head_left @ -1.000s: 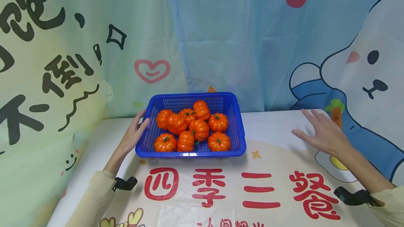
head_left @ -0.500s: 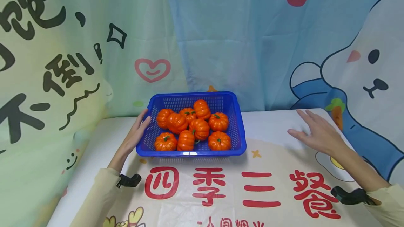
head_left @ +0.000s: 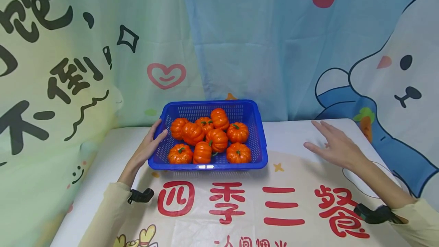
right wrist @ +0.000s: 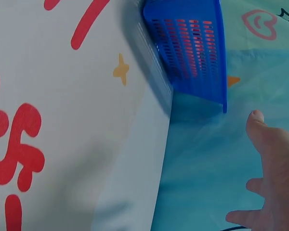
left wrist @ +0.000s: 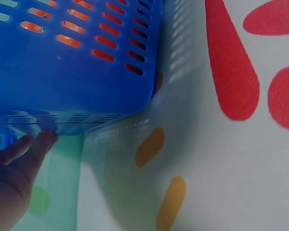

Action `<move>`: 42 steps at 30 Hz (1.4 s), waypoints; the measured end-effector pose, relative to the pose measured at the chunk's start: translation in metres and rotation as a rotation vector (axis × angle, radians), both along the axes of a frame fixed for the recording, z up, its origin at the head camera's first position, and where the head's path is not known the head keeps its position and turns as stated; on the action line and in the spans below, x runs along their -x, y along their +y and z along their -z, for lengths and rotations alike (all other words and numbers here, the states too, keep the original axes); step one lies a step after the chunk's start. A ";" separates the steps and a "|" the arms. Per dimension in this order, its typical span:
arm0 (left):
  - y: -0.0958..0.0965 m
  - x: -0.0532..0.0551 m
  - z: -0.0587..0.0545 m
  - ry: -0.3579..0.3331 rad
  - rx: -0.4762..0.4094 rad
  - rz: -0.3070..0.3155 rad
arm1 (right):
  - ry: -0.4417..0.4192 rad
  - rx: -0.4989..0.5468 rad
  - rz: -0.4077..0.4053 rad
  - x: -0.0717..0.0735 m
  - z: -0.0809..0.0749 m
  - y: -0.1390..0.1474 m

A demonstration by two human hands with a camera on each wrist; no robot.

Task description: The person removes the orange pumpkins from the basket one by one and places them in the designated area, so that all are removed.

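Note:
A blue plastic basket [head_left: 207, 167] stands on the table with several small orange pumpkins [head_left: 217, 140] inside. At its left side is my left hand [head_left: 145, 148], fingers extended along the outer wall and thumb lying over the rim. In the left wrist view, the fingertips of the left hand [left wrist: 19, 168] meet the basket's wall [left wrist: 72, 91]; whether they press on it I cannot tell. My right hand [head_left: 337, 146] hovers over the right part of the table, apart from the basket, its fingers spread and holding nothing. The right wrist view shows this hand [right wrist: 279, 168] below the basket [right wrist: 197, 53].
A white table [head_left: 288, 136] carries a printed cloth with large red characters [head_left: 226, 204]. Directly behind the basket hangs a blue-green curtain [head_left: 240, 48] with cartoon prints. Black camera mounts [head_left: 141, 196] sit on both wrists.
My right hand has moved left, toward the basket. My left hand has shifted slightly right, and its thumb now overlaps the basket's rim. Basket and pumpkins stay in place.

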State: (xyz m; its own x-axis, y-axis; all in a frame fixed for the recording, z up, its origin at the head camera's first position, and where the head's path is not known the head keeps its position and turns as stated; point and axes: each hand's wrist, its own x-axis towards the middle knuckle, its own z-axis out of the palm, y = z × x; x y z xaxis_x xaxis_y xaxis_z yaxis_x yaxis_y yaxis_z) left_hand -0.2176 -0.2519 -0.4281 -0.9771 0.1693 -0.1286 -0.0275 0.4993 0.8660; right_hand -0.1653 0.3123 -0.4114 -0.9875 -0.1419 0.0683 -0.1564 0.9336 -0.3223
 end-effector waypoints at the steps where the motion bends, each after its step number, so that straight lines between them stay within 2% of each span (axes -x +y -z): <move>1: 0.002 -0.003 -0.005 -0.005 0.006 0.006 | 0.002 -0.003 -0.005 0.000 0.000 -0.001; 4: 0.007 -0.009 -0.017 -0.015 0.033 0.022 | 0.004 -0.015 -0.010 0.001 0.001 -0.005; 6: 0.008 -0.009 -0.019 -0.017 0.047 0.031 | -0.002 -0.018 -0.014 0.002 0.001 -0.009; 9: 0.005 -0.005 -0.012 -0.023 0.037 0.032 | -0.015 -0.028 -0.014 0.004 0.001 -0.015; 15: -0.005 0.008 0.013 0.018 0.001 0.033 | -0.052 -0.035 -0.020 0.006 -0.001 -0.025; 18: -0.005 0.009 0.019 0.032 -0.015 0.033 | -0.060 -0.027 -0.028 0.005 -0.002 -0.029; 34: -0.008 0.009 0.023 0.042 -0.037 0.021 | -0.089 0.081 -0.042 0.013 -0.005 -0.059; 42: -0.007 0.010 0.021 0.039 -0.040 0.021 | -0.065 0.214 -0.107 0.021 -0.014 -0.090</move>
State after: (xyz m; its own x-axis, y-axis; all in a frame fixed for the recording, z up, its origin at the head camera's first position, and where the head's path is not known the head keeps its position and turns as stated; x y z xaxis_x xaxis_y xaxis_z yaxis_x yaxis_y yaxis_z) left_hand -0.2274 -0.2592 -0.4495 -0.9776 0.1938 -0.0828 0.0169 0.4640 0.8857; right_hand -0.1862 0.2225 -0.3977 -0.9709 -0.2354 0.0452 -0.2237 0.8222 -0.5235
